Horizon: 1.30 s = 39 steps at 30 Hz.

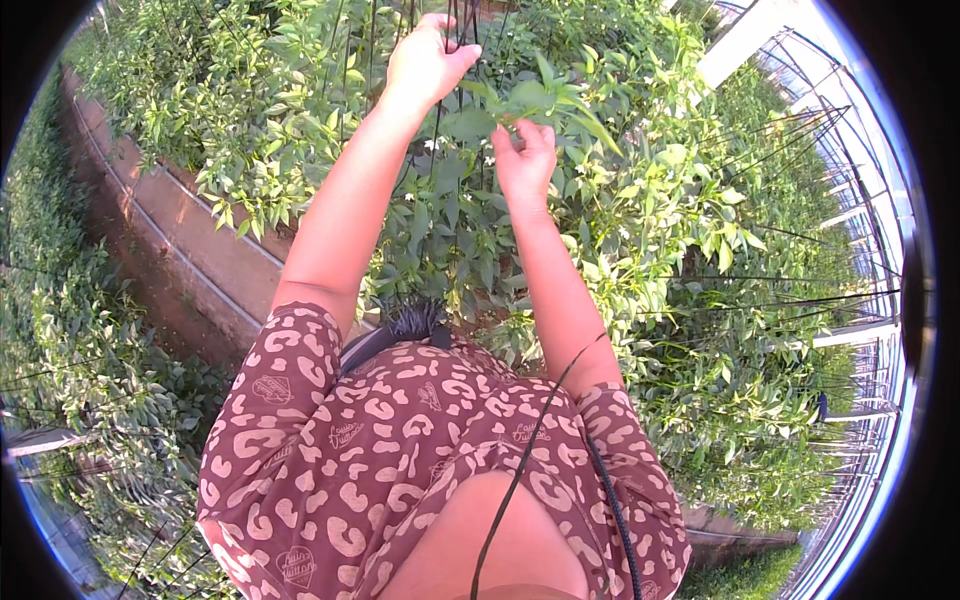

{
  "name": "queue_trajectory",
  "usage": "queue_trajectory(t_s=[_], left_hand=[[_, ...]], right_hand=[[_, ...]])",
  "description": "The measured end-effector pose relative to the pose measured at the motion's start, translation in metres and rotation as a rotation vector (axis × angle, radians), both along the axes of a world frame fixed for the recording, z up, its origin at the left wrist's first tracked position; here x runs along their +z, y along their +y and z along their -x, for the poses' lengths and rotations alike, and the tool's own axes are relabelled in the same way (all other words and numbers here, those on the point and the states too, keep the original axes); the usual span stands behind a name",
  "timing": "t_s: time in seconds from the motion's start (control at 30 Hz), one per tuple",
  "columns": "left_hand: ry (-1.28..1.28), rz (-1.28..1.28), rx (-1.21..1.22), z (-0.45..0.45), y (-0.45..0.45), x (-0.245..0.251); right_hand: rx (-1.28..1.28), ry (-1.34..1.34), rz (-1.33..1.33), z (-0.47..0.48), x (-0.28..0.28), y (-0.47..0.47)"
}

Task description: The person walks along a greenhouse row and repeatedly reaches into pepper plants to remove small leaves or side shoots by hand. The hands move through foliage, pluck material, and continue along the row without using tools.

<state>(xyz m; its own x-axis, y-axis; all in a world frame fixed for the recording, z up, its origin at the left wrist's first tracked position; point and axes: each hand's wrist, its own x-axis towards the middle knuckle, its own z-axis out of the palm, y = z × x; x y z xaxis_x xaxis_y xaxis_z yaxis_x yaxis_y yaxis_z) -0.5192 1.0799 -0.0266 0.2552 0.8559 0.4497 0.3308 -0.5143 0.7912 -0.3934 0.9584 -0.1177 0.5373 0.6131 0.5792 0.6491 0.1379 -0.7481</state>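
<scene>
At the top, my left hand [429, 64] reaches up to several dark strings [466, 19] that hang down into the plants. Its thumb and fingers are beside the strings; whether they grip any is unclear. Lower and to the right, my right hand [528, 161] has its fingertips curled at a leafy green shoot [541, 97], pinching it from below. Leaves hide part of the grip. Between both forearms stands a bushy plant [450, 195] with small white flowers, which looks like a pepper plant. A bundle of dark ties [415, 319] sticks out at my waist.
Dense plant rows [660, 165] extend on both sides. To the left runs a bare soil path [187, 232] with a thin pale pipe [161, 225] along it. White greenhouse framing [862, 334] lines the right. A black cord [525, 457] hangs across my chest.
</scene>
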Motion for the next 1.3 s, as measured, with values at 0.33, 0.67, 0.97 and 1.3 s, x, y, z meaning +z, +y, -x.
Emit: queue_trajectory(t_s=[0.33,0.67,0.97,1.3], left_hand=[[-0.492,0.387,-0.442,0.034,-0.012,-0.051],[-0.518,0.637,-0.45,0.015,-0.001,-0.015],[-0.423,0.636,-0.383,0.042,-0.008,-0.013],[-0.202,-0.166,-0.117,0.025,-0.007,-0.035]], right_hand=[[0.199,0.518,0.213,-0.02,0.016,-0.004],[0.279,0.335,0.168,0.003,0.008,0.023],[0.141,0.526,0.248,0.005,0.03,0.032],[0.182,0.064,0.255,0.044,0.025,0.049]])
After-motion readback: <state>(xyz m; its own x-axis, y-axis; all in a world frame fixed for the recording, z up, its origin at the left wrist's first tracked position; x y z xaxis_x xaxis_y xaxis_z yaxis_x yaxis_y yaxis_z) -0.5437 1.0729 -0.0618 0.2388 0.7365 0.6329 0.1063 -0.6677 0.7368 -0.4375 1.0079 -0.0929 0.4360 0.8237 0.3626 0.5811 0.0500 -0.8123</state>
